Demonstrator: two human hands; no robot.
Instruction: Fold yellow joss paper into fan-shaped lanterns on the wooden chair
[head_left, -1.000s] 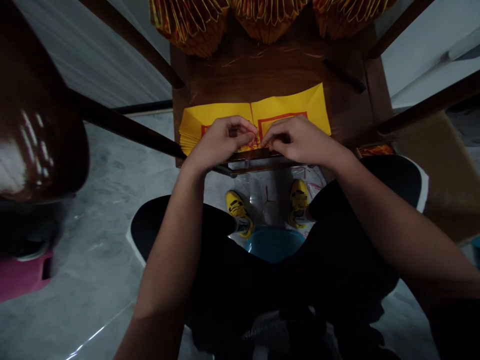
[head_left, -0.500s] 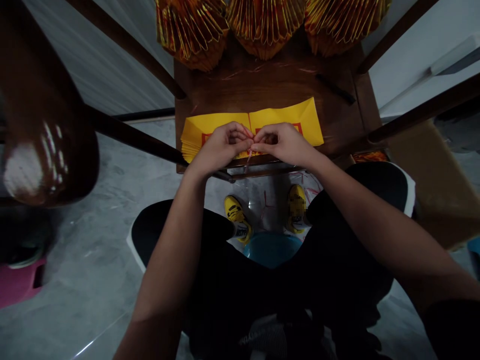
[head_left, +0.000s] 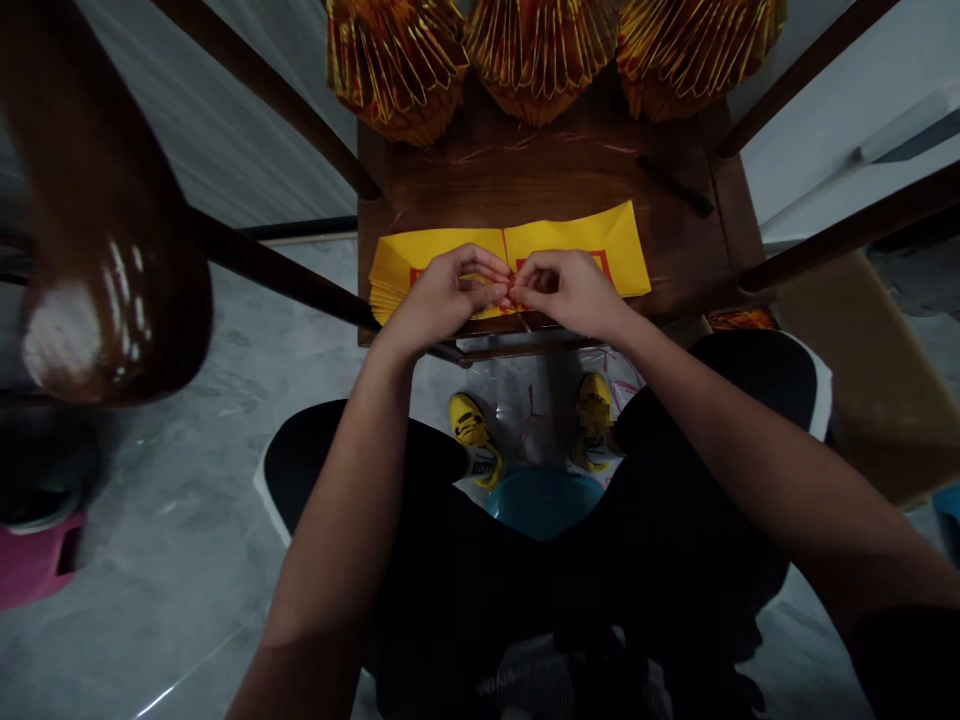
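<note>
Two hands almost touching, left hand (head_left: 441, 296) and right hand (head_left: 576, 290) each pinching red string (head_left: 505, 239) mid-paper. Yellow paper (head_left: 540, 238) sits on the seat (head_left: 540, 185) under and just past them, long axis left-to-right, so neither's really nearer.

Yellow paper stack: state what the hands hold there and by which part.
Left hand and right hand apparently pinch red string midway along the paper stack; exact spot hidden.

Wooden seat (head_left: 517, 185), yellow paper (head_left: 574, 235), pleated ornaments (head_left: 541, 60)

Paper (head_left: 581, 236) lies on the seat (head_left: 517, 182)
</note>
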